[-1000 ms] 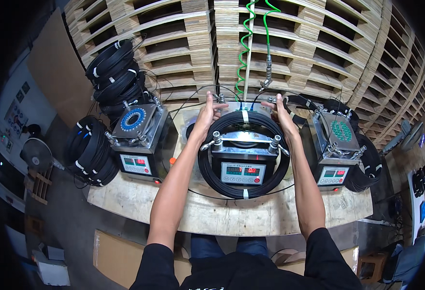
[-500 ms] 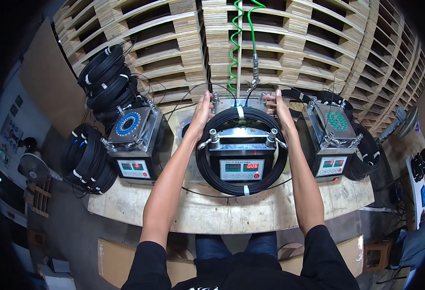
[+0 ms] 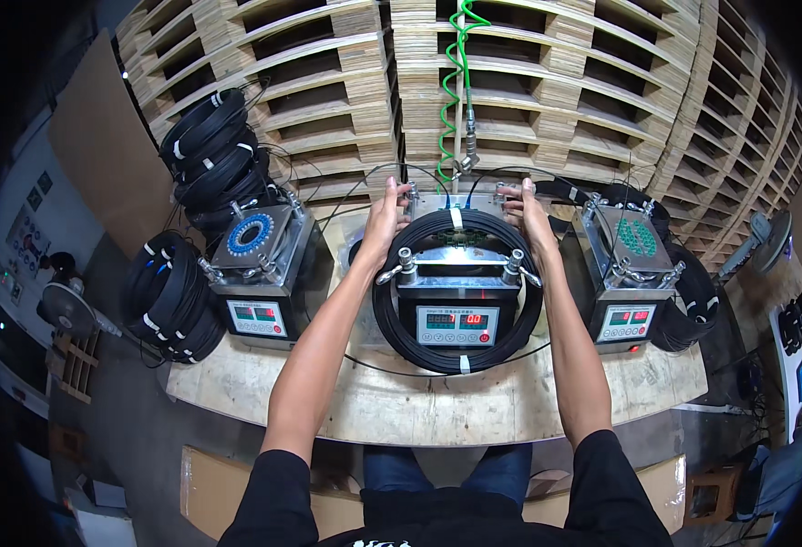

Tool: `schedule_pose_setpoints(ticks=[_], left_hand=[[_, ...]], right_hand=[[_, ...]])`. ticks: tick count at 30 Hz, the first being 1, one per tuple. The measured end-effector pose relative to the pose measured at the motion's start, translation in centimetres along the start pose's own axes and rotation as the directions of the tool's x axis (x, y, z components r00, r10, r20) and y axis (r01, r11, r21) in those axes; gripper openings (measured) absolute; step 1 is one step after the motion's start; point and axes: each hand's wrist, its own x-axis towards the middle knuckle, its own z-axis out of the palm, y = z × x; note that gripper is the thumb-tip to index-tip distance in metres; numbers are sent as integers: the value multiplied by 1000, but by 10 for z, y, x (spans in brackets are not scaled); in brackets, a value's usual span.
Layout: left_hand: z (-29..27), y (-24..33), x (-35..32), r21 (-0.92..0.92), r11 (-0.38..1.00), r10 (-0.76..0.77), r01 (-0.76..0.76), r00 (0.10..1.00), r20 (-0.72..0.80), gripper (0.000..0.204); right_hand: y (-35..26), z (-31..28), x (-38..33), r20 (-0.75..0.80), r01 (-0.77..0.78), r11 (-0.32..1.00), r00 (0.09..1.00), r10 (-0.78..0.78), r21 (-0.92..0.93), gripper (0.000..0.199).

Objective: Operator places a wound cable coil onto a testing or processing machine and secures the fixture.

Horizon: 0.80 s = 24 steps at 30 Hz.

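Note:
In the middle stands a metal benchtop machine (image 3: 457, 321) with a lit display. A coil of black cable (image 3: 383, 319), bound with white ties, hangs around its front. Two thin leads with blue ends run to the metal plate (image 3: 457, 200) on top. My left hand (image 3: 385, 224) is curled at the plate's far left corner, around a clamp handle largely hidden by the fingers. At the far right corner my right hand (image 3: 532, 219) grips the matching clamp handle, also partly hidden. Both thumbs point up. Near the front, two clamp knobs (image 3: 406, 260) with levers stand free of my hands.
Similar machines stand at left (image 3: 257, 314) and right (image 3: 627, 319), topped with a blue ring and green pieces. Black cable coils (image 3: 178, 301) are stacked beside them. Wooden pallets (image 3: 346, 109) rise behind the wooden table (image 3: 392, 415). A green coiled air hose (image 3: 449, 118) hangs there.
The red digits on the middle machine's display have changed. My hands stay at the far corners, with slight finger movement. The whole view has shifted a little.

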Motion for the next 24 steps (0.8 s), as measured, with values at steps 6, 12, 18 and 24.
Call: schedule_pose_setpoints(ticks=[6, 12, 18, 24], left_hand=[[3, 9, -4, -26, 999, -15, 23, 968, 251, 87], [1, 3, -2, -71, 996, -47, 62, 980, 195, 87], [-2, -2, 0, -66, 997, -37, 48, 986, 162, 86], [2, 3, 1, 4, 1000, -14, 14, 934, 358, 88]], right_hand=[[5, -7, 3, 36, 85, 996, 996, -85, -17, 81], [5, -11, 6, 159, 26, 1000, 987, -28, 13, 85], [-3, 0, 1, 140, 53, 997, 989, -45, -55, 79], [-3, 0, -1, 143, 70, 997, 987, -68, -10, 76]])
